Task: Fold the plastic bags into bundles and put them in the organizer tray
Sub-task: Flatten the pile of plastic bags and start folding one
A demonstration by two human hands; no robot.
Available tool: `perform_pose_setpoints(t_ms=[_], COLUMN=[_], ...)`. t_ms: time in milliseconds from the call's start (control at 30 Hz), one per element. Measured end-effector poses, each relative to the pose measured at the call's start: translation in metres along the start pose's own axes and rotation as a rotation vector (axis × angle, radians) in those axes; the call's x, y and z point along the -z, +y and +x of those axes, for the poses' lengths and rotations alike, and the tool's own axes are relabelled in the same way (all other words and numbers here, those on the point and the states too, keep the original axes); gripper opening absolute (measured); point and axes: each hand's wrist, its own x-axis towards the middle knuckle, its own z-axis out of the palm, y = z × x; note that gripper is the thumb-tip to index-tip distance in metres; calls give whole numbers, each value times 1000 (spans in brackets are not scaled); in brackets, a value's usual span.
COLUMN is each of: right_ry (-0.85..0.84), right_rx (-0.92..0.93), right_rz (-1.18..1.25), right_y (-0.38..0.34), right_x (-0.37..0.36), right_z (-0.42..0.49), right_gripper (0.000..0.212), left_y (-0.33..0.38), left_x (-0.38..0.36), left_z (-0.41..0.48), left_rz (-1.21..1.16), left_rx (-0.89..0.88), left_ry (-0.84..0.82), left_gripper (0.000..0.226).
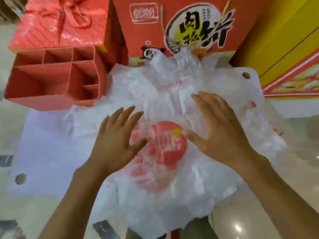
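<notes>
Forearms reach in from the near edge (head view). Left hand [117,140] and right hand [219,133] lie flat, fingers straight and spread, pressing the top plastic bag [169,145]. This red-printed bag lies unfolded on a heap of crumpled bags [265,135] just right of the organizer tray [43,102]. Tray compartments in view hold no bundle. Judged stage: early, smoothing before a first fold; folding, bundling and placing remain. Right of the tray and beyond it stands a red carton [189,23].
</notes>
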Motion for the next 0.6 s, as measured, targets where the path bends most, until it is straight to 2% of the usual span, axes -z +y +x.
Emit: perform_pose_setpoints(t_ms=[133, 267, 433, 600], right_ry=[-29, 2, 36, 2], right_rx=[108, 159, 141, 96], right_rz=[-7, -84, -174, -226], right_y=[11, 32, 38, 33], right_x=[-60, -102, -117, -114], right_z=[-18, -19, -20, -24], right_gripper=[86, 87, 88, 92], left_y=[-14, -32, -41, -43], left_x=[-53, -88, -104, -102], left_z=[-33, -24, -10, -11], left_rz=[39, 94, 194, 195], left_rx=[-6, -71, -132, -139], left_ry=[45, 98, 195, 202], left_gripper=[74, 72, 72, 71])
